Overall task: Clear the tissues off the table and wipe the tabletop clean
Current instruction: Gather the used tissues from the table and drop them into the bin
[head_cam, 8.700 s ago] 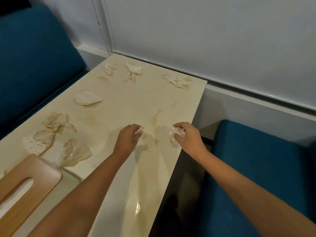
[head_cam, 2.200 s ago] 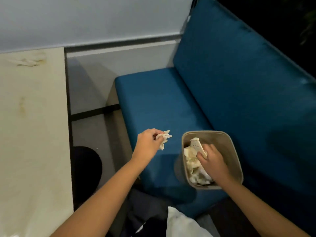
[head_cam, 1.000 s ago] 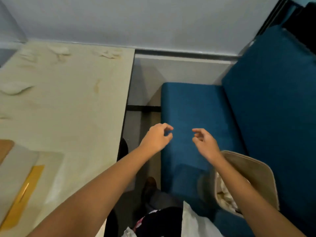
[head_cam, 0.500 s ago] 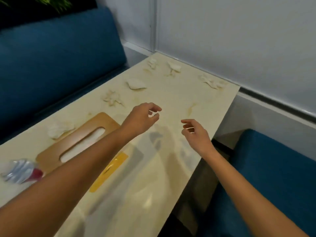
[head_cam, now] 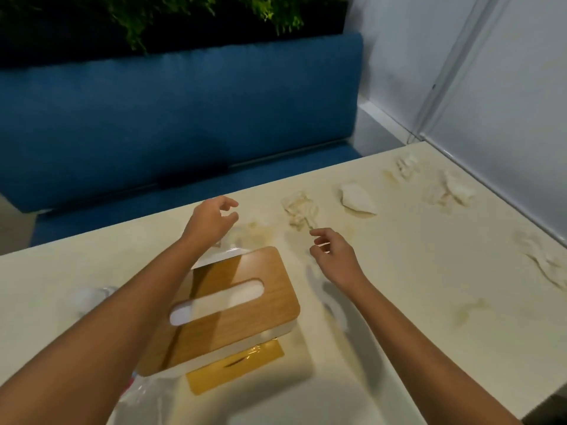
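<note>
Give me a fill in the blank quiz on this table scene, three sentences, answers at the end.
1. The left hand and the right hand hover over the table, both holding ____.
2. The tissue box has a lid made of ____.
3. The bench beyond the table is coloured ____.
Missing words: nothing; wood; blue.

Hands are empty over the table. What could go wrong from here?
The left hand reaches across the wooden-lidded tissue box; its forearm could nudge the box. The stained tissue ahead of the right hand may tear, or smear the brown stains across the table, if dragged.
</note>
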